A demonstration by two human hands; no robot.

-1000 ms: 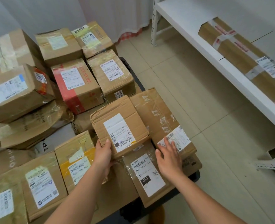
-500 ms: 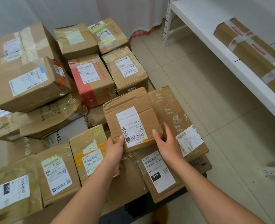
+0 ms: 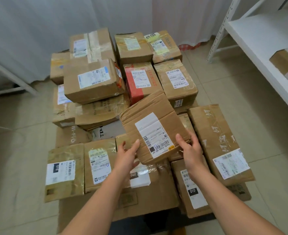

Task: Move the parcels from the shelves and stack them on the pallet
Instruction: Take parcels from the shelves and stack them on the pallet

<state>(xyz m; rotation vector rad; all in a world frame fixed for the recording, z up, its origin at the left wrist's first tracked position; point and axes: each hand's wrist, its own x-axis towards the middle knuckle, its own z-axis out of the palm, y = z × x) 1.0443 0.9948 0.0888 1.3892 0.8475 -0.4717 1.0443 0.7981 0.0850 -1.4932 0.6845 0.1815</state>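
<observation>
A flat brown cardboard parcel point(image 3: 154, 122) with a white shipping label hangs tilted above the stack, held at its near edge from both sides. My left hand point(image 3: 126, 156) grips its lower left corner and my right hand point(image 3: 189, 149) grips its lower right edge. Below it lie several taped parcels piled on the pallet point(image 3: 163, 221), of which only a dark strip shows at the front. A long flat parcel point(image 3: 219, 141) lies to the right of the held one. One more parcel point(image 3: 287, 64) rests on the white shelf point(image 3: 258, 41) at the right.
White curtains hang behind the stack. A white metal shelf upright point(image 3: 222, 28) stands at the back right, and another white frame point(image 3: 9, 77) stands at the left. Beige floor tiles point(image 3: 224, 78) lie between pallet and shelf.
Both hands have lifted the flat parcel off the stack and tilted it up to the left. My view has swung left, so the shelf now sits at the frame's right edge.
</observation>
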